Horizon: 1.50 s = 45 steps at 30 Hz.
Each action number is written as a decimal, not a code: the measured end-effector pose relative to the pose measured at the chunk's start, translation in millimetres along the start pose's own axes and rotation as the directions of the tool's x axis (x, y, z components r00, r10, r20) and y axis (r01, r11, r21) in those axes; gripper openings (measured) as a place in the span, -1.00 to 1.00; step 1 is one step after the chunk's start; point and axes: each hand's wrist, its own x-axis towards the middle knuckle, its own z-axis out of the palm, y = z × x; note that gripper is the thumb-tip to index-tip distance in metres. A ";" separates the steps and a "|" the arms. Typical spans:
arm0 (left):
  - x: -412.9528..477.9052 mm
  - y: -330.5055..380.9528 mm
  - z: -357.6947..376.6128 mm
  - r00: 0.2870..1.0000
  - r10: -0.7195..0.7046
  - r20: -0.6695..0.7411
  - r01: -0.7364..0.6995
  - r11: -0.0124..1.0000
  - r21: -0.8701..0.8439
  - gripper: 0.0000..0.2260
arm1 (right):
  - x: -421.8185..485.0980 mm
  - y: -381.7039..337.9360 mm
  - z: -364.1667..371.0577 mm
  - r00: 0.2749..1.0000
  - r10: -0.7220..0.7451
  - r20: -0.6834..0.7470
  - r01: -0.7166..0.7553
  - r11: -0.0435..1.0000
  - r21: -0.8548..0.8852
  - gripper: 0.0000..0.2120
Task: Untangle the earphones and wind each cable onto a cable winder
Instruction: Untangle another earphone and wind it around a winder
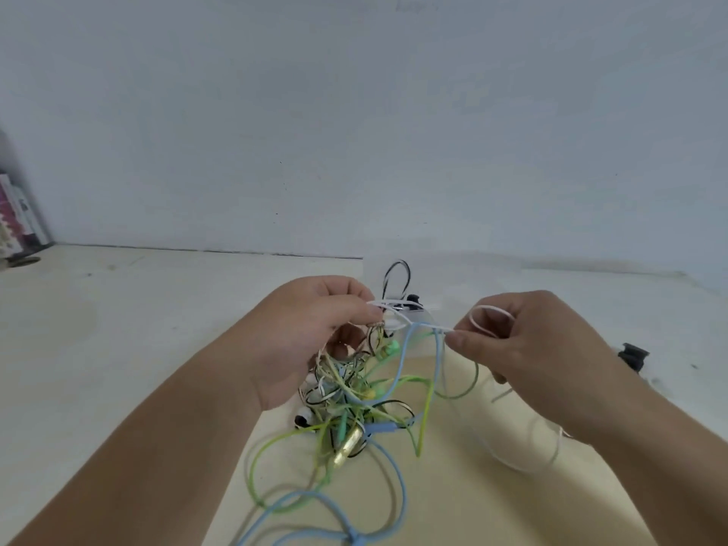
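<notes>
Tangled earphone cables (blue, green, white, perhaps black-striped) above table.

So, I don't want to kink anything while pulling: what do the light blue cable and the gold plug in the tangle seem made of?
Light blue cable: probably soft rubbery plastic, matte; it drapes in loose smooth loops. Gold plug: likely metal or metallic-coated plastic, glossy; it shows bright highlights, though blur leaves that open.

Soft, even, diffuse light; faint shadows on the bench; overall slight blur, wide-angle bowing toward the edges.
</notes>
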 end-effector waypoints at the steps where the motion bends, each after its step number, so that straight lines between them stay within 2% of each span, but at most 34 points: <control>1: -0.4 0.2 -1.5 0.999 -0.011 0.034 0.012 1.000 -0.020 -0.91 | -0.1 -0.2 -0.8 1.000 0.009 -0.004 -0.009 1.000 0.009 -0.70; 3: -1.0 0.1 -4.1 0.995 -0.034 0.097 0.039 0.998 -0.047 -0.91 | -0.4 0.3 -1.4 1.000 0.026 -0.002 -0.026 0.998 0.051 -0.67; 6: -0.5 -1.4 -4.6 0.994 -0.022 0.106 0.028 0.998 -0.052 -0.87 | -0.6 0.8 -1.8 0.999 0.007 0.033 -0.009 0.997 0.071 -0.70; 11: 1.0 -4.0 5.3 0.994 0.098 -0.048 -0.100 0.994 -0.050 -0.72 | -3.7 -3.8 3.3 0.967 -0.130 0.219 0.108 0.988 0.109 -0.71; 13: 2.9 -6.9 10.8 0.970 0.178 -0.166 -0.152 0.975 0.161 -0.67 | -6.3 -6.7 4.8 0.960 -0.161 0.227 0.142 0.985 0.095 -0.72; 15: 5.7 -12.1 13.0 0.905 0.357 -0.231 -0.216 0.854 0.473 -0.70 | -7.6 -8.4 3.8 0.968 -0.164 0.190 0.153 0.986 0.068 -0.72; 16: 6.1 -12.7 13.1 0.874 0.425 -0.236 -0.243 0.802 0.546 -0.73 | -7.7 -9.0 2.5 0.976 -0.155 0.155 0.149 0.988 0.051 -0.71; 18: 5.9 -11.1 12.3 0.846 0.471 -0.248 -0.284 0.794 0.538 -0.77 | -6.7 -10.1 -1.1 0.990 -0.123 0.067 0.121 0.992 0.029 -0.67; 21: 6.6 -6.5 8.8 0.898 0.331 -0.289 -0.257 0.929 0.268 -0.80 | -5.1 -11.1 -5.9 0.998 -0.058 -0.030 0.059 0.997 0.049 -0.60; 24: 4.9 -5.2 7.9 0.975 0.157 -0.155 -0.161 0.987 -0.018 -0.83 | -4.5 -9.3 -7.4 0.997 -0.037 -0.063 0.042 0.997 0.070 -0.61; 26: 4.2 -6.9 6.2 0.987 0.131 -0.097 -0.136 0.990 -0.043 -0.84 | -4.2 -8.2 -6.3 0.997 -0.041 -0.065 0.046 0.995 0.083 -0.62; 31: 2.9 -7.2 6.1 0.986 0.148 -0.071 -0.150 0.988 -0.024 -0.94 | -3.2 -5.6 -5.1 0.997 -0.054 -0.050 0.060 0.992 0.109 -0.68; 36: 3.4 -11.8 11.7 0.985 0.158 -0.071 -0.142 0.971 0.190 -0.75 | -3.8 -5.7 -1.3 0.991 -0.133 0.011 0.131 0.985 0.109 -0.76; 41: -2.6 -8.1 10.2 0.983 0.170 0.071 -0.184 0.917 0.354 -0.61 | -4.9 -9.6 -3.7 0.985 -0.119 -0.122 0.139 0.976 0.167 -0.75; 43: -6.4 -4.9 9.9 0.984 0.117 0.133 -0.169 0.845 0.507 -0.59 | -3.8 -8.4 -5.2 0.980 -0.105 -0.172 0.133 0.978 0.160 -0.75; 45: -6.0 -4.1 8.7 0.990 0.117 0.080 -0.141 0.728 0.671 -0.67 | -2.0 -6.4 -6.0 0.975 -0.096 -0.198 0.122 0.985 0.123 -0.74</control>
